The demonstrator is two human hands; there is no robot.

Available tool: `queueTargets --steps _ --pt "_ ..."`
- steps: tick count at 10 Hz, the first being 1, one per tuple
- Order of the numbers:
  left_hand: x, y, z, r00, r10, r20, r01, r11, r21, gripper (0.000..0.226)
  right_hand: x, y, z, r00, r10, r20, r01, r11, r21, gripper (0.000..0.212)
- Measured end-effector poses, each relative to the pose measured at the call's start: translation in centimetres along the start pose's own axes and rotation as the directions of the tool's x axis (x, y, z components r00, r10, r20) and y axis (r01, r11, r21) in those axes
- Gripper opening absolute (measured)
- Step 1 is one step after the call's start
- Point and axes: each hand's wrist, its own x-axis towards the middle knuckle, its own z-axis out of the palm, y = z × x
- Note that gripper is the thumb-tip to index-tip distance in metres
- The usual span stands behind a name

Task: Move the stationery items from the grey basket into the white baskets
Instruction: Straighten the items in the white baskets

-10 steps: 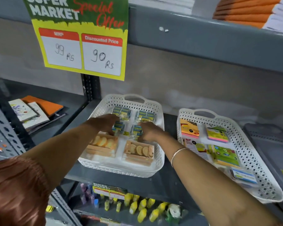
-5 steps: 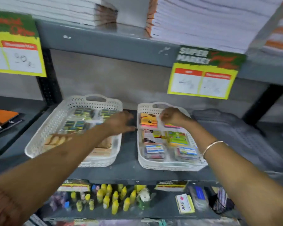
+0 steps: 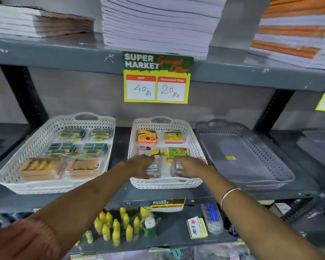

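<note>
- Both hands down in the middle white basket (image 3: pixel 190 132): left hand (image 3: pixel 139 164) against a small clear-wrapped pack (image 3: pixel 153 170) in the front row, right hand (image 3: pixel 192 167) against its neighbour (image 3: pixel 177 167).
- Fingers curled over the packs; whether clamped on them or merely pressing, cannot tell, fingertips hidden behind knuckles.
- Grey basket (image 3: pixel 240 158) just right on the same shelf (image 3: pixel 120 194), tray bare save a yellow sticker (image 3: pixel 230 157); transfer judged essentially done, this step a squaring-up of the front row.
- To do it well: light, even nudges from both sides, packs kept flat and level with the sticky-note pads (image 3: pixel 147 136) behind, a narrow gap left between columns, none riding up the sloped wall.
- Glossy film on the packs likely slippery; better a push from the edges than a pinch from above.
- Left-hand white basket (image 3: pixel 45 132) already loaded: blue-and-yellow wrapped packs (image 3: pixel 62 148) at the back, two pale wooden boxes (image 3: pixel 40 168) in front.
- All three baskets moulded plastic, shallow and rectangular, rounded corners, perforated lattice walls, slot handles at each end.
- Shelf of matte grey metal; thin metal bangle (image 3: pixel 230 196) on the right wrist.
</note>
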Motion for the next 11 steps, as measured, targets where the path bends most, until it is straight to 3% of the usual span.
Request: queueTargets --steps 1,2,3,4,6,8,10,11 --pt "0.2 -0.3 0.3 1.0 -0.005 0.014 0.005 1.0 -0.003 0.061 0.2 0.3 0.0 0.999 -0.002 0.033 0.001 0.999 0.032 0.038" --pt "0.5 -0.3 -0.3 1.0 -0.001 0.025 0.003 0.996 -0.085 0.068 1.2 0.8 -1.3 0.997 -0.003 0.071 -0.009 0.985 0.171 0.061" --pt "1.3 -1.2 -2.4 0.989 -0.086 -0.12 0.045 0.949 -0.313 0.062 4.1 1.9 -3.2 0.991 0.091 -0.094 -0.064 0.964 0.258 0.058" --pt "2.4 -2.1 -3.3 0.978 -0.11 -0.177 0.057 0.958 -0.282 0.063 6.2 2.8 -3.0 0.993 0.087 -0.083 -0.072 0.981 0.178 0.065" --pt "5.3 -3.1 -2.8 0.995 -0.1 -0.004 0.1 0.987 0.125 0.068 9.2 3.1 -0.4 0.997 0.052 0.064 -0.053 0.998 0.018 0.087" --pt "6.2 -3.3 -2.0 0.99 -0.139 0.012 0.137 0.983 0.126 0.057 9.7 3.2 -0.4 0.997 0.017 0.07 -0.016 1.0 -0.017 0.084" --pt "5.1 -2.7 -2.7 0.983 -0.183 -0.016 0.183 0.981 0.066 0.079 8.5 2.9 -0.7 0.999 0.011 0.045 -0.014 0.998 0.067 0.093" --pt "3.0 -1.3 -2.6 0.941 -0.221 -0.256 0.221 0.975 -0.03 0.084 6.6 2.3 -1.6 0.985 -0.001 -0.174 0.034 0.982 0.188 0.092"
